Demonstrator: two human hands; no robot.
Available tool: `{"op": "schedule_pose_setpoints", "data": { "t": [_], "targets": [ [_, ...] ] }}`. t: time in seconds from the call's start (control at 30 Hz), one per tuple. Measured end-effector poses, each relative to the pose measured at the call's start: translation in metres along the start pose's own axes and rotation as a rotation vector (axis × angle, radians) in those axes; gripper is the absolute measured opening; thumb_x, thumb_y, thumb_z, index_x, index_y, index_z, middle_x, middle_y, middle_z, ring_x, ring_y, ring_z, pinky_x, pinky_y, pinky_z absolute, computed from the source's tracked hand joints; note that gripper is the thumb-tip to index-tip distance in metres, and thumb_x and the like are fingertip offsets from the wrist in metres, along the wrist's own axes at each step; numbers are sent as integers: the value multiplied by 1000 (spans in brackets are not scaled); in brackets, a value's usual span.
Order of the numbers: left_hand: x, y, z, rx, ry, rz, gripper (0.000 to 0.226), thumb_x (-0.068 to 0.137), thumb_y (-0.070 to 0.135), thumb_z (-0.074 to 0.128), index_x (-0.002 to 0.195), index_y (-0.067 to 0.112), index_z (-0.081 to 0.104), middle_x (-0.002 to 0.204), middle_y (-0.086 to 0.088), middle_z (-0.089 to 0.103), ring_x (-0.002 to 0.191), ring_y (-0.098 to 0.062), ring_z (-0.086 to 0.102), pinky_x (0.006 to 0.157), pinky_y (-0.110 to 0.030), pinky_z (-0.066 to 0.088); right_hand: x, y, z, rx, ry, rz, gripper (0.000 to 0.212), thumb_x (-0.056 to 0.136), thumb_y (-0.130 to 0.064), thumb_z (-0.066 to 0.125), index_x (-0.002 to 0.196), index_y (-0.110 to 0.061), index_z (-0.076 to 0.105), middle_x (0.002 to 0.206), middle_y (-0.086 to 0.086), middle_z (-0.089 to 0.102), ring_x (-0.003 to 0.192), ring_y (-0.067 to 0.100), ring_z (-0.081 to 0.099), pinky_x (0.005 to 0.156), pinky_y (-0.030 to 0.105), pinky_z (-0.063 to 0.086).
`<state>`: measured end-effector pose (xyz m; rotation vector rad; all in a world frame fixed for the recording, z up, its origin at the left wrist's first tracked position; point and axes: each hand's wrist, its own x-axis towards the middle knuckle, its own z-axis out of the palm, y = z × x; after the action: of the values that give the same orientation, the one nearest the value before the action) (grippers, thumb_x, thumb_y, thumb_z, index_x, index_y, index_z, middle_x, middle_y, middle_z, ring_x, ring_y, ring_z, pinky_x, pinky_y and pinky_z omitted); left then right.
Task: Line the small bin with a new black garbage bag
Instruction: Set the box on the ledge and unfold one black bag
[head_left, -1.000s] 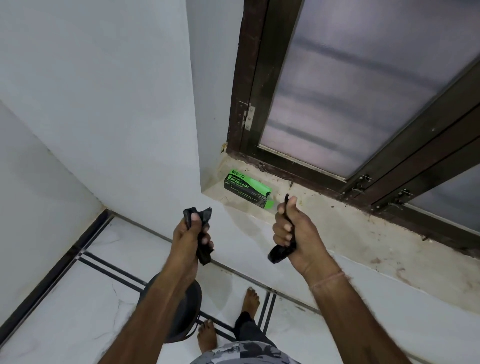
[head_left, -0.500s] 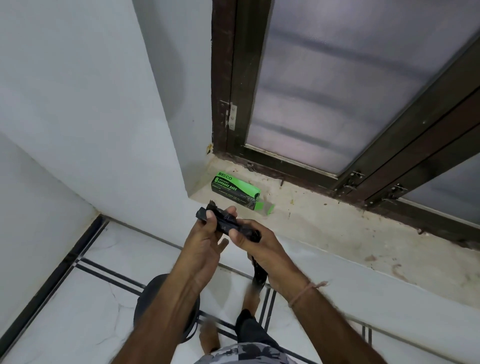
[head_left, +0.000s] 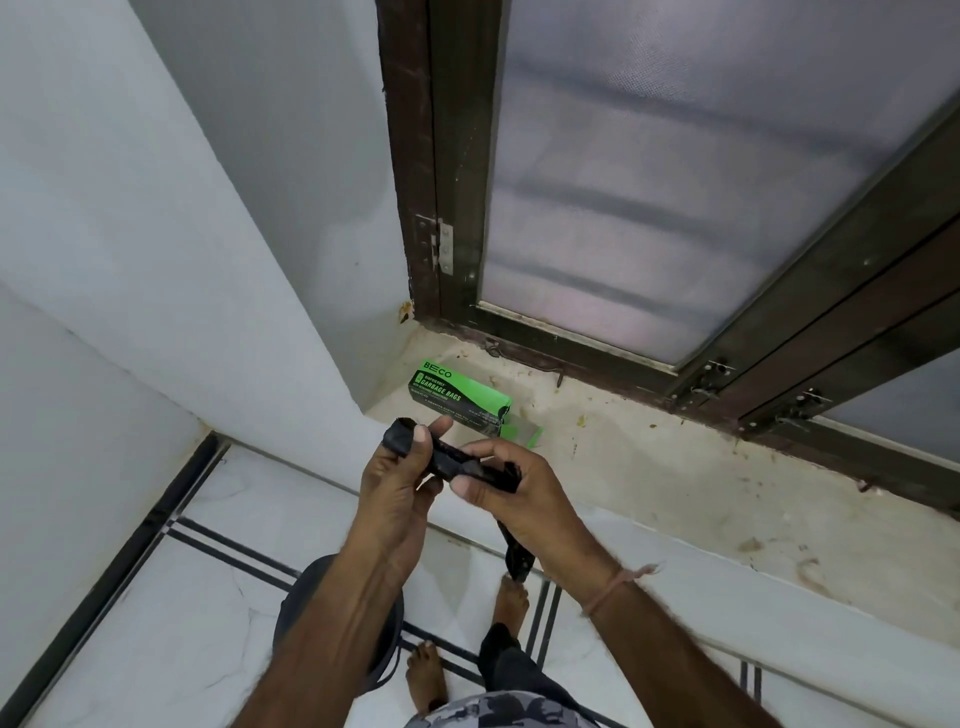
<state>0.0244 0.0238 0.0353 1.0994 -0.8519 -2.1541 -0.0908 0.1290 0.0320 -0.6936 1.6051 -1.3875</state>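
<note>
A person stands at a window ledge (head_left: 675, 467), both hands raised at the centre of the head view and working a tightly folded black garbage bag (head_left: 453, 462). The left hand (head_left: 395, 488) pinches one end of the bag between thumb and fingers, while the right hand (head_left: 524, 501) has its thumb and curled fingers clamped round the other end. The bag stretches as a short twisted strip between the two hands, and a loose tail hangs down at six o'clock from the right hand. At twelve o'clock from the hands, a green-and-black box of garbage bags (head_left: 457, 397) lies on the stained ledge with its end flap open. The small dark round bin (head_left: 293, 610) stands on the white tiled floor (head_left: 156, 597) at seven o'clock from the hands, partly hidden under the left forearm and with no bag in it yet. A bare foot (head_left: 426, 675) stands just beside the bin. A frosted window pane (head_left: 675, 182) in a dark wooden frame fills the view at one o'clock.
</note>
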Motion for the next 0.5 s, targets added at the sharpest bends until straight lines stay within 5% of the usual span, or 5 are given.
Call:
{"op": "schedule_pose_setpoints", "data": {
  "t": [0.07, 0.2, 0.27, 0.5],
  "targets": [
    [2, -1, 3, 81, 26, 5, 34, 83, 33, 72, 109, 14, 60, 114, -5, 79, 86, -15, 70, 81, -37, 44, 6, 2, -3, 21, 86, 5, 17, 91, -20, 80, 105, -13, 75, 88, 1, 76, 76, 5, 67, 73, 17, 51],
    [9, -10, 6, 196, 49, 25, 17, 80, 26, 79, 87, 15, 67, 97, -16, 76, 60, -15, 50, 58, -27, 45, 12, 7, -24, 145, 160, 129, 17, 96, -25, 74, 101, -10, 72, 67, 4, 60, 53, 9, 48, 51, 19, 41],
    [12, -15, 10, 258, 56, 52, 14, 84, 24, 77, 89, 12, 69, 98, -26, 73, 58, -16, 49, 60, -30, 49, 13, 9, -33, 192, 146, 144, 17, 96, -23, 74, 99, -7, 70, 70, 8, 56, 50, 10, 44, 49, 19, 39],
    [25, -17, 21, 435, -58, 57, 37, 86, 33, 73, 103, 0, 72, 90, -10, 78, 66, -17, 56, 67, -32, 51, 15, 12, -62, 238, 95, 146, 26, 92, -24, 74, 102, 0, 70, 89, 31, 72, 45, 10, 41, 47, 18, 39]
  ]
}}
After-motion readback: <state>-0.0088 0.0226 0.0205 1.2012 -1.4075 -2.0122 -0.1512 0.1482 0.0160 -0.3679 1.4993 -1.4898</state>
